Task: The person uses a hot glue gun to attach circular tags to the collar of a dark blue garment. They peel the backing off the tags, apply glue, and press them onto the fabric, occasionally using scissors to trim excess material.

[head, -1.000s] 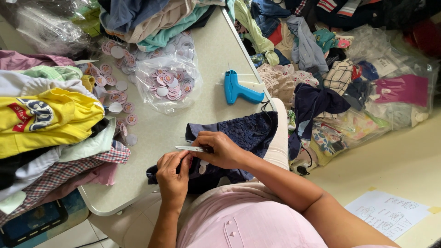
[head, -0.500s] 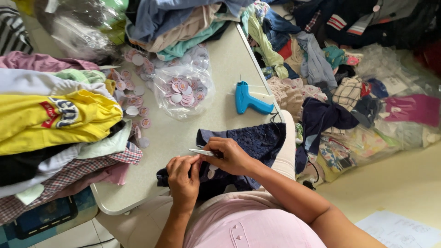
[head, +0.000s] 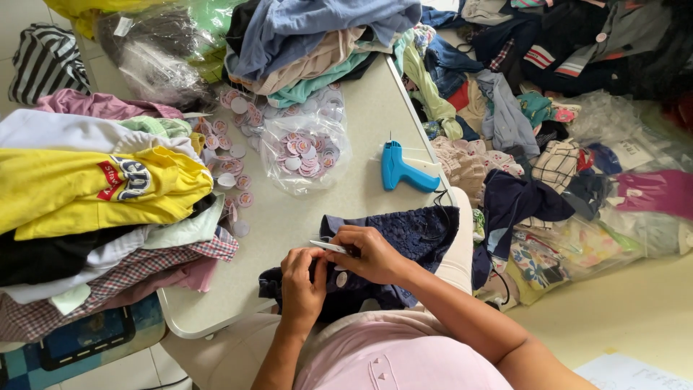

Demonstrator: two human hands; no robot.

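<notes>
A dark navy lace garment (head: 404, 238) lies at the near edge of the white table (head: 361, 180), hanging partly onto my lap. My right hand (head: 372, 253) grips a thin white pen-like tool (head: 326, 246) over the garment. My left hand (head: 303, 278) pinches the garment's cloth just beside the tool, fingers closed on it. A small round tag (head: 341, 278) shows on the cloth between the two hands.
A blue tagging gun (head: 401, 170) lies on the table right of a clear bag of round tags (head: 307, 152); loose tags (head: 234, 180) are scattered left. Folded clothes (head: 94, 195) are stacked at left, more clothes (head: 317, 36) at the far end and heaped on the floor (head: 548, 144) at right.
The view has shifted slightly and both hands stay on the navy garment; the hands have drawn a little closer together around the tool.
</notes>
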